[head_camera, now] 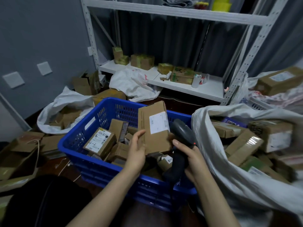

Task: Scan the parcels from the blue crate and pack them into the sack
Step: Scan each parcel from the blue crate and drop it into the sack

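Scan step in progress. Left hand [136,149] holds a cardboard parcel [154,128] upright over the blue crate [78,136], fingers up the box's left edge, thumb seemingly underneath/behind, so wrapped on it, not spread. White shipping label [158,122] faces the person, twd the right side of the box. Right hand [191,158] closed round the handle of a dark barcode scanner [182,133]; scanner head sits just beside the label, touching or nearly, can't tell which. No scan beam visible on the label, so can't say if the read has gone through.

Crate still has plenty of parcels in it, e.g. one w/ a label and handwritten mark at front left [100,142]. White sack [229,161] lies open just right of the crate, already w/ many boxes inside.

Judgement: task mid-way, many left to do. Next move prob needs scanner aimed square at the barcode, then left hand carries the parcel right, over the sack rim, and drops it in. Risk: label tilted, misread.
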